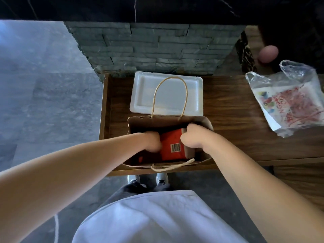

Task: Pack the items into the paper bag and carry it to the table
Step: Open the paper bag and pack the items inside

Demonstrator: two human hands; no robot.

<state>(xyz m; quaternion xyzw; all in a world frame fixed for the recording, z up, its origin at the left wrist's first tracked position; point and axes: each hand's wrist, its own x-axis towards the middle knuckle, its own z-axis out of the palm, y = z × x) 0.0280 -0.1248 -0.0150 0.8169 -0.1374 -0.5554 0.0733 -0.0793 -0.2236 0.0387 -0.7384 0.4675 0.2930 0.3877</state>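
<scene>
A brown paper bag [136, 124] with twine handles stands open on the wooden counter [228, 109]. Inside it is a red box [171, 140] with a barcode label facing up. Both hands are down inside the bag. My left hand [151, 142] holds the box's left side, its fingers hidden behind the box. My right hand [192, 137] grips the box's right top corner. A second red item peeks out at the bag's lower left, mostly hidden.
An empty white foam tray [145, 95] lies just behind the bag. A crumpled clear plastic bag with red print [289, 99] lies at the right. A grey stone wall rises behind the counter. My shoes and grey floor show below the counter edge.
</scene>
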